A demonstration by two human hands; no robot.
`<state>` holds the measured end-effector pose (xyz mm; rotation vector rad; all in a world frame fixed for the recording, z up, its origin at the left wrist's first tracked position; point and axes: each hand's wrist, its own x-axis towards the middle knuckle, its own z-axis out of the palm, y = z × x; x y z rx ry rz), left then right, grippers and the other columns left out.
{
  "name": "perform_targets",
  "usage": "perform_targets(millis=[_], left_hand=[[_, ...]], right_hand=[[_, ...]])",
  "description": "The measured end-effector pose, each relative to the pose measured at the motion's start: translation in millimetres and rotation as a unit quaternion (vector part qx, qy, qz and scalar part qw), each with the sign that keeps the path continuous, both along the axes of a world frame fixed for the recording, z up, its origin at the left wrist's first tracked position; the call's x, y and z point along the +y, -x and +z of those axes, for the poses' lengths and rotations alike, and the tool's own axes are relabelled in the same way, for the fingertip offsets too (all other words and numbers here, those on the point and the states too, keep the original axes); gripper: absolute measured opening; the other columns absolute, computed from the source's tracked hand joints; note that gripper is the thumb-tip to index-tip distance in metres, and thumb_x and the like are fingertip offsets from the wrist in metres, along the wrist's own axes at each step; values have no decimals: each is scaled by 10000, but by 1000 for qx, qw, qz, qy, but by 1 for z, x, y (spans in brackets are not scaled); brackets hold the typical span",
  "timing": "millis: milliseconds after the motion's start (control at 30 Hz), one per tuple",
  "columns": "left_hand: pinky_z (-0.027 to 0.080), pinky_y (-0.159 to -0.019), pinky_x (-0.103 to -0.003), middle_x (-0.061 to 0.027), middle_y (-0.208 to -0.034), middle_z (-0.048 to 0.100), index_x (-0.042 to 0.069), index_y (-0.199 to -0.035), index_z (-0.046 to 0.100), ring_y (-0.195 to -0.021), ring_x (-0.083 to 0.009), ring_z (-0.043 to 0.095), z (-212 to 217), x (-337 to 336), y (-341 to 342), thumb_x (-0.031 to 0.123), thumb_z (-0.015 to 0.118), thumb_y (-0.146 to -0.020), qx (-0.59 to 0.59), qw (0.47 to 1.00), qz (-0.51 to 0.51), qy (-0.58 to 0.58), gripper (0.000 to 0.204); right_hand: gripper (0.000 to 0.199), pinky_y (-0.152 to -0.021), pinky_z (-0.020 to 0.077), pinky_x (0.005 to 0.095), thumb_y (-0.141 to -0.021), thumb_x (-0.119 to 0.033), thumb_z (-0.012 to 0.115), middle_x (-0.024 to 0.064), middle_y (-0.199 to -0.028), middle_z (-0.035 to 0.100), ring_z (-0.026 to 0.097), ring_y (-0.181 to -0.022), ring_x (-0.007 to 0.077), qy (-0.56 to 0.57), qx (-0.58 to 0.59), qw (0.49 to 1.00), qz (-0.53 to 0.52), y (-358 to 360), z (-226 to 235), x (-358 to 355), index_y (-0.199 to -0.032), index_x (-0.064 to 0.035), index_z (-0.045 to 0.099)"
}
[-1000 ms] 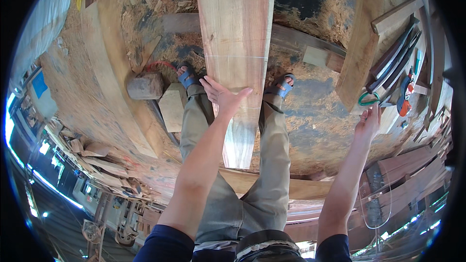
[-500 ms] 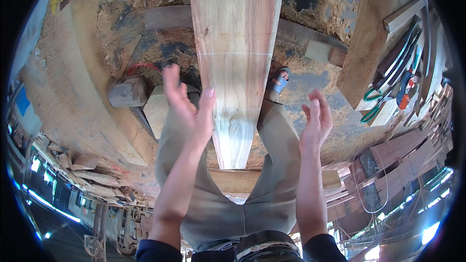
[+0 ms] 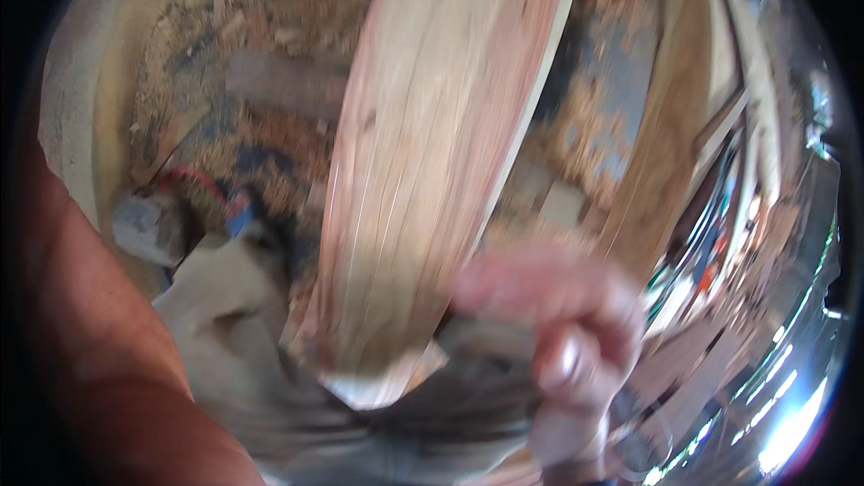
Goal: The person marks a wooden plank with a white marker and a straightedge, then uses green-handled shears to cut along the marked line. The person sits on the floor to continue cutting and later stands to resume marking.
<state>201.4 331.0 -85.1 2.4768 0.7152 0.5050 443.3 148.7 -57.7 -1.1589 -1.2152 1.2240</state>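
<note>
1. A broad wooden board (image 3: 432, 153), pale with reddish bands along its sides, is slanting from the top centre of the frame to the lower centre, its near end lying between the person's grey-green trousers (image 3: 229, 306).

2. The person's right hand (image 3: 580, 306), blurred, is showing at the lower centre-right with fingers bending and thumb toward the camera. Its fingertips are overlapping the board's right edge in the view; whether they are touching it, or closing on anything, cannot be told.

3. The left forearm (image 3: 108, 333) is filling the lower left, close to the lens. The left hand is falling outside the frame, leaving its grip unknown.

4. A blue sandal (image 3: 239, 216) is peeking out at centre-left, near a grey block (image 3: 153, 229).

5. A thick timber (image 3: 661, 126) is stretching down the right side, with a blurred cluster of tools (image 3: 711, 247) lying beside it.

6. Wood shavings (image 3: 270, 27) are littering the ground at the upper left.
</note>
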Motion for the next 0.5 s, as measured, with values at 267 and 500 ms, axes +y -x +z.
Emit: perform_targets(millis=[267, 500], left_hand=[[288, -1204, -582, -222, -1618, 327, 49, -1598, 226, -1527, -384, 307, 25, -1, 90, 206, 713, -939, 58, 988, 138, -43, 834], [319, -1188, -569, -222, -1595, 363, 39, -1575, 271, -1510, -377, 339, 105, 0, 137, 208, 698, -955, 70, 966, 235, -77, 771]], right_hand=[[496, -874, 542, 547, -1079, -316, 432, 330, -1119, 674, 662, -1006, 464, -140, 404, 889, 164, 75, 43, -15, -1124, 114, 676], [444, -833, 536, 491, -1075, -353, 485, 262, -1067, 673, 658, -969, 400, -124, 245, 911, 308, 28, 122, -62, -1078, 55, 659]])
